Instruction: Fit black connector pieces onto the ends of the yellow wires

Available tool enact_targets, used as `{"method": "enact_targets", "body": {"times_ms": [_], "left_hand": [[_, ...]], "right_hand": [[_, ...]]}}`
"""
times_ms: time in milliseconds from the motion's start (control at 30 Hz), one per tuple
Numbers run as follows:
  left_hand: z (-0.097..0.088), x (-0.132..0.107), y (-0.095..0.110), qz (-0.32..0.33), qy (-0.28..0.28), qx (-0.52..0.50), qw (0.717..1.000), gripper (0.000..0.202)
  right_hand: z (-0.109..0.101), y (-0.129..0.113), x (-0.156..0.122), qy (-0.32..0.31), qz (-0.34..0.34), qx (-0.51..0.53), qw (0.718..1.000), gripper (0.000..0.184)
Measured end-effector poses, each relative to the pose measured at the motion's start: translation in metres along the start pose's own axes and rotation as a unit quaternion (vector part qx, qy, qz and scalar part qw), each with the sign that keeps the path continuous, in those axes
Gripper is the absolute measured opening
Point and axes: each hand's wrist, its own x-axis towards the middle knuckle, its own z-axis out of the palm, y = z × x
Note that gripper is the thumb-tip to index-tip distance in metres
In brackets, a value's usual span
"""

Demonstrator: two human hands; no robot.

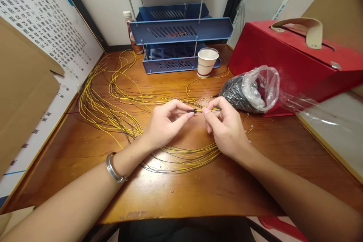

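Desk [181, 193]: tip [193, 110] in L hand [164, 126], wire [199, 111] R hand [227, 128]

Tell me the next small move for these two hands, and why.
Probably ease the right hand leftward so the yellow wire it pinches meets the small black piece pinched by the left hand: they face each other, nearly touching.

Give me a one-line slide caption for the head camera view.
Left hand holds a small black piece against the yellow wire pinched in the right hand, above a wooden desk.
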Motion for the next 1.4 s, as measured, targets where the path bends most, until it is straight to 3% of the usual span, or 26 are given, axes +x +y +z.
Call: {"method": "enact_targets", "body": {"times_ms": [1400], "left_hand": [[-0.0007,0.0,0.0012,0.034,-0.03,0.008,0.999,0.011]], "right_hand": [[0.0054,0.0003,-0.001,-0.039,-0.004,0.005,0.999,0.019]]}}
